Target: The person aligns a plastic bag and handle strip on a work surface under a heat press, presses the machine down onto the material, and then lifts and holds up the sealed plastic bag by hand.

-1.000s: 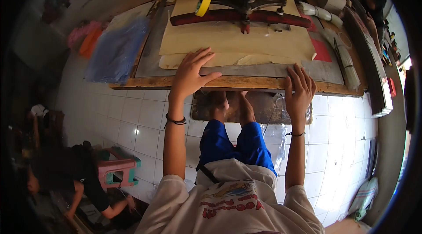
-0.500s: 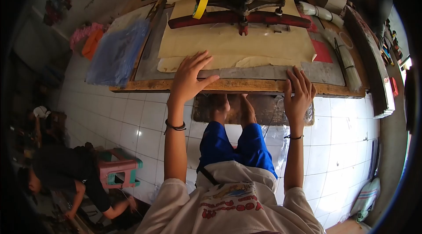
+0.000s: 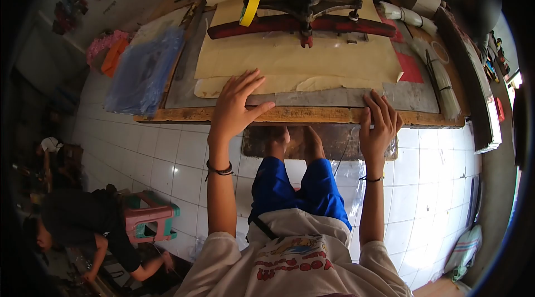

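Observation:
My left hand [image 3: 236, 105] lies on the near edge of the work table, fingers stretched out, its fingertips on the front margin of a tan sheet [image 3: 251, 63]. My right hand [image 3: 380, 121] rests over the wooden table edge [image 3: 312, 113] further right, fingers extended and nothing held. Above the sheet stands a black machine head with a red-and-black bar [image 3: 251, 28] reaching across it. A roll of yellow tape [image 3: 251, 8] hangs from the machine's left knob. Part of the sheet behind the bar is hidden.
Blue clear plastic sheets [image 3: 146, 71] overhang the table's left corner. Bundled clear plastic strips [image 3: 440, 76] and a red piece [image 3: 409, 67] lie on the right. A long box-like stack [image 3: 473, 85] flanks the table. At lower left a person [image 3: 83, 219] bends near a pink-and-green stool [image 3: 150, 219].
The view has shifted slightly, so the table sits a little lower in the frame. Both hands keep their places at the table edge, and the sheet looks unmoved.

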The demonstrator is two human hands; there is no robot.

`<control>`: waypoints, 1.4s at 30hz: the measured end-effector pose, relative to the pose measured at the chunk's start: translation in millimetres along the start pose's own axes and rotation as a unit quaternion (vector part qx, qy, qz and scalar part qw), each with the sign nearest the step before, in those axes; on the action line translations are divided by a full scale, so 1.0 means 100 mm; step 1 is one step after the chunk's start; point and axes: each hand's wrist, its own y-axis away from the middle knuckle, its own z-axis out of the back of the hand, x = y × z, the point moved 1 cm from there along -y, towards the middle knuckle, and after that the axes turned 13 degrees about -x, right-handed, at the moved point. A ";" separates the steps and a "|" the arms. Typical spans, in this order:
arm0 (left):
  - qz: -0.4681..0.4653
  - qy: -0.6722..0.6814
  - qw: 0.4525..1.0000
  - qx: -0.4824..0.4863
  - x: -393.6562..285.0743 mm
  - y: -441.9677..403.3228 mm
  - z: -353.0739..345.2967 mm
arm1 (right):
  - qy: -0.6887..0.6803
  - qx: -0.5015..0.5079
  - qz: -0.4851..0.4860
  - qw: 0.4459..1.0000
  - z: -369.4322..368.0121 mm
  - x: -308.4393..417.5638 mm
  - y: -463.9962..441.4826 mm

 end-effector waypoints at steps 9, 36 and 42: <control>0.010 0.011 1.000 0.003 0.00 0.00 0.00 | -0.014 -0.035 0.000 0.999 -0.03 0.00 0.03; 0.010 0.004 1.000 -0.005 0.00 0.01 0.01 | -0.025 -0.061 0.010 0.998 -0.06 -0.03 0.07; 0.012 0.004 1.000 -0.009 -0.01 0.02 0.01 | -0.027 -0.055 0.006 0.998 -0.05 -0.02 0.07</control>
